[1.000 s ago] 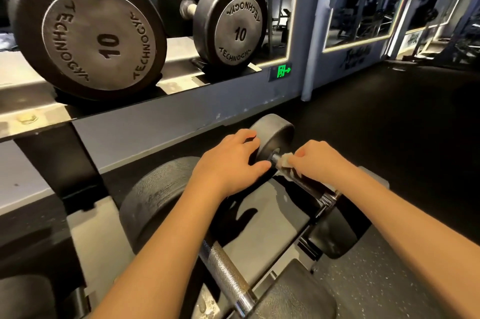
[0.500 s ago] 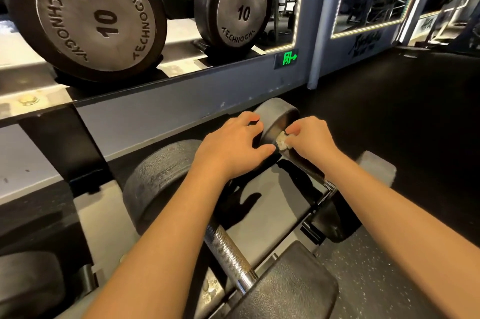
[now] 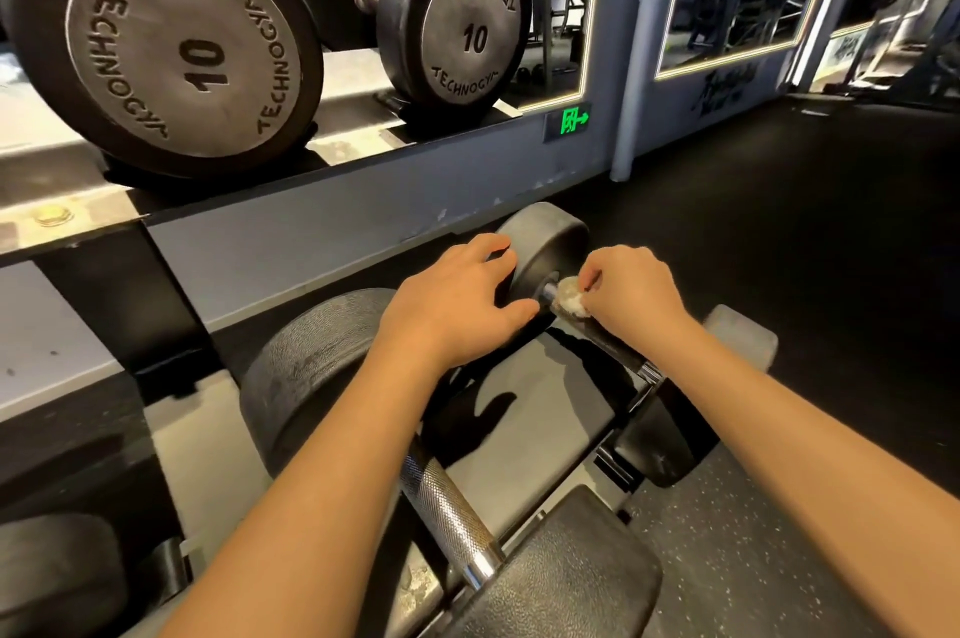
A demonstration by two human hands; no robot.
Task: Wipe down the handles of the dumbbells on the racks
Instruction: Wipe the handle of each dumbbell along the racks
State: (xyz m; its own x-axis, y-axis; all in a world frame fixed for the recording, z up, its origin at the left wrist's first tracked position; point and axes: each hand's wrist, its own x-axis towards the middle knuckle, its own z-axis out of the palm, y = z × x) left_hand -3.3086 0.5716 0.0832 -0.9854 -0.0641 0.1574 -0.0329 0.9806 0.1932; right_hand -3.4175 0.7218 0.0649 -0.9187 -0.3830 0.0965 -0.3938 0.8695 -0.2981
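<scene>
A small dumbbell lies on the lower rack, its far head (image 3: 548,247) round and dark, its thin handle (image 3: 605,338) running toward me to the near head (image 3: 670,445). My right hand (image 3: 631,294) pinches a small crumpled whitish wipe (image 3: 570,302) against the handle, right where it meets the far head. My left hand (image 3: 457,304) rests on the far head's left side, fingers spread over it. A bigger dumbbell with a knurled chrome handle (image 3: 449,507) lies closer, partly hidden under my left forearm.
Two large dumbbells marked 10 (image 3: 171,50) (image 3: 457,11) sit on the upper shelf (image 3: 363,164), close above the hands. Dark rubber floor (image 3: 805,232) spreads to the right. Mirrors and a green exit sign (image 3: 570,120) line the wall behind.
My right hand with the wipe has slid up the small dumbbell's handle toward the far head. My left hand has stayed on that head. The view has shifted slightly.
</scene>
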